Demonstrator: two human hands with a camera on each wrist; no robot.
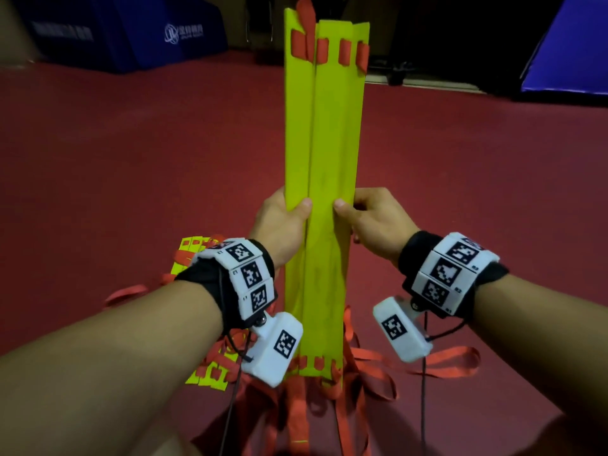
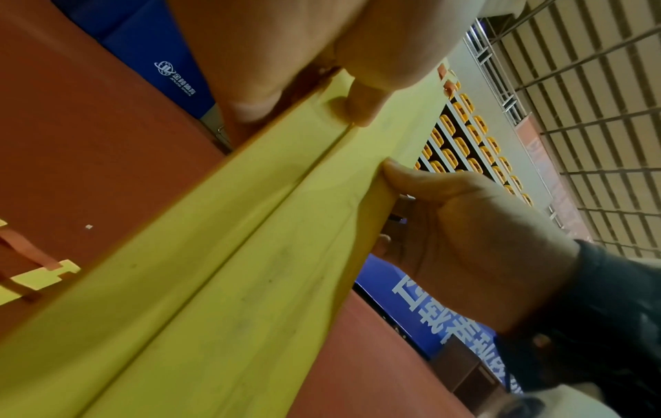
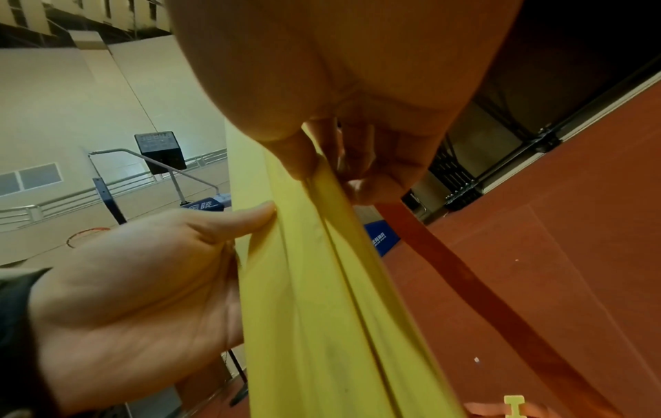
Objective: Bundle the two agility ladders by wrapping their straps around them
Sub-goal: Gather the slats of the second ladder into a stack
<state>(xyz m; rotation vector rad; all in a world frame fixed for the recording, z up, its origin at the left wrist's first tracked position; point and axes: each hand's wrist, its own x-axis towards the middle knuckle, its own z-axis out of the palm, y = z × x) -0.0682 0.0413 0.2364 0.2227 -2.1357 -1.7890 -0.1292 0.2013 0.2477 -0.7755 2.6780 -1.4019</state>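
A stack of yellow rungs (image 1: 324, 179), the slats of one agility ladder gathered flat against each other, is held up in the air in front of the person, its long axis running away from them. Red straps (image 1: 342, 399) thread through the slots at both ends (short loops at the far end, long loose tails hanging from the near end down to the floor).

The left hand (image 1: 281, 222) grips the stack's left edge about midway along, thumb pressed on the top face and fingers curled underneath. The right hand (image 1: 375, 218) holds the opposite edge at the same level, thumb likewise on top, fingers wrapped behind; in the right wrist view a strap (image 3: 465, 282) hangs down past its fingers. Both wrists wear black bands with white marker blocks.

Down on the red floor (image 1: 131, 159), just left of the held stack and partly hidden by the left forearm, lies the second ladder (image 1: 204, 373), its yellow rungs bunched with red webbing trailing out.

Further back stand blue padded mats (image 1: 138, 31), one printed with a white logo, and another blue pad (image 1: 569, 51) at the right.
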